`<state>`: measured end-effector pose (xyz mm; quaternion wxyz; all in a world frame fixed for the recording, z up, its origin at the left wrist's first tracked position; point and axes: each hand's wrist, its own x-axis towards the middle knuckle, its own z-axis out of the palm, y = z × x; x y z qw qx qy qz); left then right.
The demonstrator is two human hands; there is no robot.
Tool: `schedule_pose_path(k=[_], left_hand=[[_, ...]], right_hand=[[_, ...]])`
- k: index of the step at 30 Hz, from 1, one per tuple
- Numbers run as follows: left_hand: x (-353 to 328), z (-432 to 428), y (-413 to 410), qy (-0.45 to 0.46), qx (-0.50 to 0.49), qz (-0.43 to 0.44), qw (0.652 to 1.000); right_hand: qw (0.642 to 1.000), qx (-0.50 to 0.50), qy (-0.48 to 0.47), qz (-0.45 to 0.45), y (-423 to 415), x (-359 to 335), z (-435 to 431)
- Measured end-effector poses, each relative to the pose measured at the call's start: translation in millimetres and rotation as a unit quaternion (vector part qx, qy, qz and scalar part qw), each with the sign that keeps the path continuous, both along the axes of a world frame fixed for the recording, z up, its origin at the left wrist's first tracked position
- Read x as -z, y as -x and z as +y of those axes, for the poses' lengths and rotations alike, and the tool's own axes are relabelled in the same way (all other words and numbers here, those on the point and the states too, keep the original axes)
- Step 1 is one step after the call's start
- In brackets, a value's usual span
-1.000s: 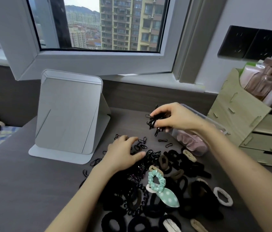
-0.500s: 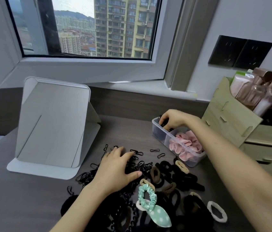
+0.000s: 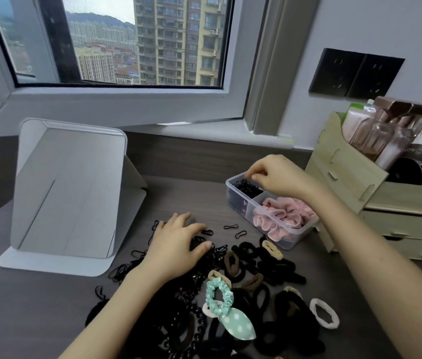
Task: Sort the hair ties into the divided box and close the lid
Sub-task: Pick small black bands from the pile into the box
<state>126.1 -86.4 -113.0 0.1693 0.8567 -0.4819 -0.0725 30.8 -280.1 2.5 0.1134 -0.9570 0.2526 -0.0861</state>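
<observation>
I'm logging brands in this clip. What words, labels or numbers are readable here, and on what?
No text can be read.
Black round case in the wooden organizer: faint lettering near its rim, too blurred to read.
Tubes and bottles in it: no legible label.
Divided box, mirror stand: no print shows.

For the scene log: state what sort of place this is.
Most likely a dressing table in a bedroom of a high-rise flat. A folding stand mirror sits on the desk, a wooden organiser holds cosmetics and brushes, and the window looks out on tower blocks.
</observation>
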Motion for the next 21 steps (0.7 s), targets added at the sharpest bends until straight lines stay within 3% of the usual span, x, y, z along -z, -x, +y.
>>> schedule_pose_path(k=[3, 9, 13, 16, 19, 21], left_hand=[[-4, -24, 2, -0.067, 0.028, -0.003, 0.997], [-5, -17, -17, -0.13, -0.065, -0.016, 0.989], [-2, 11, -17, -0.079, -0.044, 0.026, 0.996], [-9, 24, -8, -0.009, 0.002, 0.034, 0.999], [-19, 40, 8, 0.051, 0.069, 0.029, 0.996], [-26, 48, 22, 0.05, 0.116, 0.017, 0.992]], right_hand=[[0.998, -0.006, -0.053, 0.024, 17, 25, 25], [0.986, 0.007, -0.028, 0.163, 9, 89, 53], [0.981, -0.084, -0.095, 0.149, 5, 100, 77], [0.976, -0.129, -0.157, 0.084, 19, 85, 87], [0.99, -0.077, -0.11, 0.031, 50, 68, 71], [0.993, -0.056, -0.074, 0.069, 78, 65, 54]])
